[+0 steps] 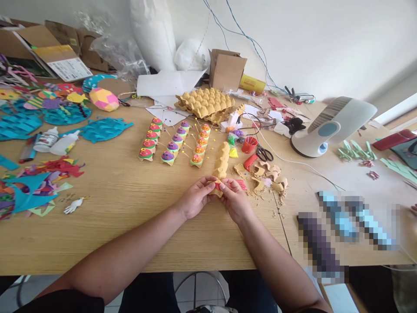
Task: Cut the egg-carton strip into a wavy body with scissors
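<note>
A strip of egg carton [222,158] lies lengthwise in front of me, undecorated along its far cups. At its near end my left hand [197,198] and my right hand [236,200] close in from both sides. Thumbs and fingers pinch a small red piece [217,186] against the nearest cup; its exact shape is partly covered by the fingers. Beyond stand three decorated egg-carton strips: a red one [150,142], a purple one [172,148] and an orange one [199,150], with pins sticking out around them. Red strips [241,184] lie just right of my right hand.
Torn carton scraps [275,174], black-handled scissors [264,153] and a red cup [249,144] are on the right. A white fan [325,130] stands behind them. Egg trays [206,103] sit at the back. Glue bottles [65,143] and coloured paper scraps [32,191] fill the left.
</note>
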Available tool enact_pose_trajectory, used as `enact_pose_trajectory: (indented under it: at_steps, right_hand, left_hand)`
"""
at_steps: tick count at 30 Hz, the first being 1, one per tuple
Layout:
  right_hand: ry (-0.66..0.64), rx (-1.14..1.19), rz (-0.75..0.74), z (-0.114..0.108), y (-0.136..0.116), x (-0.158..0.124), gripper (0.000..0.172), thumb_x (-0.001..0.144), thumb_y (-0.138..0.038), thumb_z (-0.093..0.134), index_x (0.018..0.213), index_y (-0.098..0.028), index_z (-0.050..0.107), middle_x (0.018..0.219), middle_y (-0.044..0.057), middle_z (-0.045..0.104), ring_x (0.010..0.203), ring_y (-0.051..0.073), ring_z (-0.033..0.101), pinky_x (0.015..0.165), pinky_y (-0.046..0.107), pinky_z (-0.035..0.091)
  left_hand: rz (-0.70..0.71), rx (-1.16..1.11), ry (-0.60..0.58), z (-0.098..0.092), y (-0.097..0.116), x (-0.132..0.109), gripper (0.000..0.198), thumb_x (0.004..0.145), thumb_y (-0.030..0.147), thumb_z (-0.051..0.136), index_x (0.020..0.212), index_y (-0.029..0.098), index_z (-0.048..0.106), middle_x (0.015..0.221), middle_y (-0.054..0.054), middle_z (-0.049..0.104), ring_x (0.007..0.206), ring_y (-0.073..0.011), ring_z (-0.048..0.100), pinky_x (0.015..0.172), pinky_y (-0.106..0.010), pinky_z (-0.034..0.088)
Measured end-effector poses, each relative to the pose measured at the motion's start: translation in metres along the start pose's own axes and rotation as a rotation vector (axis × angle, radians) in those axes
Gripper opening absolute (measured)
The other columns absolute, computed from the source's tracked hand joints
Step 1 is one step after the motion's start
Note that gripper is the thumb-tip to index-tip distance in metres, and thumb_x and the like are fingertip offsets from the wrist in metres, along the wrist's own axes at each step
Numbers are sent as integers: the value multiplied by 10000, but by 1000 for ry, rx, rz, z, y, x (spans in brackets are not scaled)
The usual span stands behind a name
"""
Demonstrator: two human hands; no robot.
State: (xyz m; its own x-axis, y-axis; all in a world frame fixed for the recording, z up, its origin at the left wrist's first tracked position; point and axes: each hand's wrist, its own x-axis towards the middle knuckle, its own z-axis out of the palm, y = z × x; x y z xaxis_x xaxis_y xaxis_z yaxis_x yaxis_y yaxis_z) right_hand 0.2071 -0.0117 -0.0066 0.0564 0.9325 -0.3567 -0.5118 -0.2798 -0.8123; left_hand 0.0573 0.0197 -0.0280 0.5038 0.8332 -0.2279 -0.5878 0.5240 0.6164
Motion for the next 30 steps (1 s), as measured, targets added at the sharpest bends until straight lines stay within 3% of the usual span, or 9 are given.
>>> enact_pose_trajectory:
  at_steps: [7,16,30]
  right_hand:
    - [45,-85,-78,-2,6,3,475,632,-456,925,942,-214,659,703,-51,676,531,62,468,510,200,324]
    - [12,-177,-123,0,10,0,452,671,-481,900,975,-219,694,613,-73,589,476,58,384,477,219,253]
    - [5,76,-59,1,13,1,384,644,-391,931,922,-240,713,824,-32,745,656,100,609,596,225,462]
  left_hand:
    - [-18,-12,-4,3,1,-1,365,728,245,907,1010,195,679,976,-11,757,857,-128,707,707,-223,547]
    - [20,23,35,5,1,-2,292,732,236,897,918,179,678,870,-16,759,811,-151,716,678,-241,539]
    - [-41,-40,73,1,4,0,333,672,206,936,958,174,769,909,-22,777,798,-120,714,657,-201,565]
